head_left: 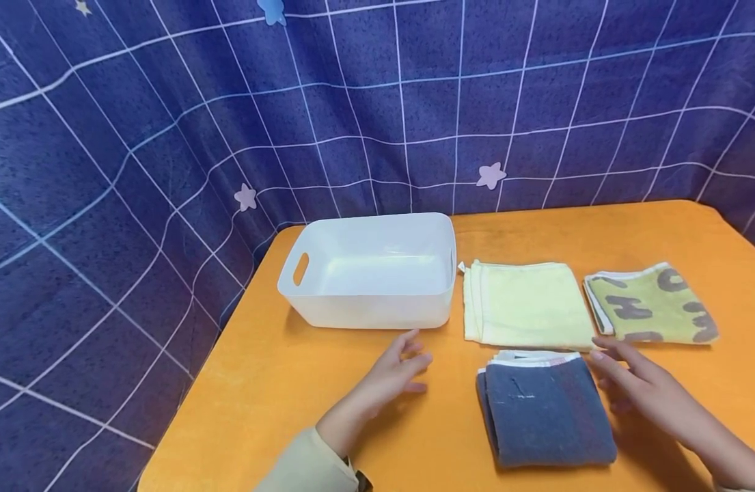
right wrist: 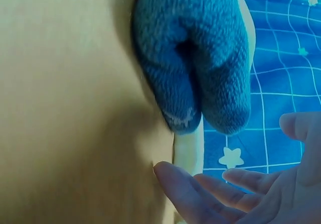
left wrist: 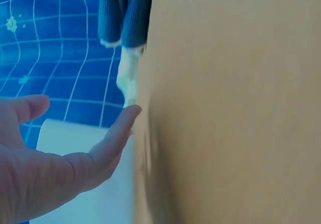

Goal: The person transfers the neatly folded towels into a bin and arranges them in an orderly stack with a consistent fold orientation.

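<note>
A folded dark blue towel (head_left: 546,413) lies near the front of the table, its thick folded edge showing as a dark blue roll in the right wrist view. Just right of it my right hand (head_left: 644,393) hovers with fingers loosely spread, fingertips close to the towel's upper right corner. My left hand (head_left: 392,376) is held above the table left of the towel, fingers relaxed and nothing in them. Behind the blue towel lies a folded pale yellow towel (head_left: 531,304). To the right of that is a folded olive-yellow towel (head_left: 656,307) with grey-brown letters.
A white plastic basket (head_left: 365,311) with a handle hole stands at the back left of the orange table (head_left: 242,424); its visible inside holds nothing. A blue curtain (head_left: 365,116) with white grid lines and stars hangs behind and along the left side.
</note>
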### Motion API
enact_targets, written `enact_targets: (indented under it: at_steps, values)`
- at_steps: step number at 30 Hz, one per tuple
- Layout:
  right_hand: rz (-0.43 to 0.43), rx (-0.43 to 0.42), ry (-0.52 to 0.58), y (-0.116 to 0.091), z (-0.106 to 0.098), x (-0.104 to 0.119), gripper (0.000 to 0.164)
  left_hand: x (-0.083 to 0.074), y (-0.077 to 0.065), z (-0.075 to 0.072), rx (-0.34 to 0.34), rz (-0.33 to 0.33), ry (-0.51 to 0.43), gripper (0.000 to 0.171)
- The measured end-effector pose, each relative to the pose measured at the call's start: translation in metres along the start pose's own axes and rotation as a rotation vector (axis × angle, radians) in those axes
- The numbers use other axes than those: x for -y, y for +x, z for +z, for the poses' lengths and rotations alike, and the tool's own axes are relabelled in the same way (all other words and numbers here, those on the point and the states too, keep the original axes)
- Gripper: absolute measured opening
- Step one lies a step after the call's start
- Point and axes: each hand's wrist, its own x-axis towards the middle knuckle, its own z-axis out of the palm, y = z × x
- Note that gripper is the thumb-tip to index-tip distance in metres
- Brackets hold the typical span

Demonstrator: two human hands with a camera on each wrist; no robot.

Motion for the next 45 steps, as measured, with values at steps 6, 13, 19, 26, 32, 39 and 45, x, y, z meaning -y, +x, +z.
enact_targets:
  at_steps: [6,13,19,26,32,39,45]
  values:
    - [0.045,0.046,0.083,0.000,0.003,0.001,0.057,0.004,0.004,0.009,0.038,-0.041,-0.124,0.063]
    - [0.147,0.122,0.158,0.002,0.003,0.003,0.066,0.006,0.005,0.019,0.085,-0.095,-0.195,0.060]
    - [0.196,0.159,0.257,0.002,0.004,0.002,0.070,0.009,0.008,0.028,0.102,-0.132,-0.258,0.060]
    - [0.227,0.182,0.236,0.005,0.007,0.002,0.073,0.011,0.010,0.040,0.146,-0.168,-0.321,0.064]
    - [0.259,0.194,0.264,0.004,0.010,0.003,0.074,0.013,0.011,0.048,0.146,-0.169,-0.333,0.065]
    - [0.274,0.204,0.265,0.004,0.013,0.005,0.071,0.013,0.010,0.058,0.154,-0.178,-0.337,0.062]
    - [0.265,0.223,0.368,0.005,0.014,0.002,0.067,0.009,0.013,0.067,0.118,-0.183,-0.312,0.061]
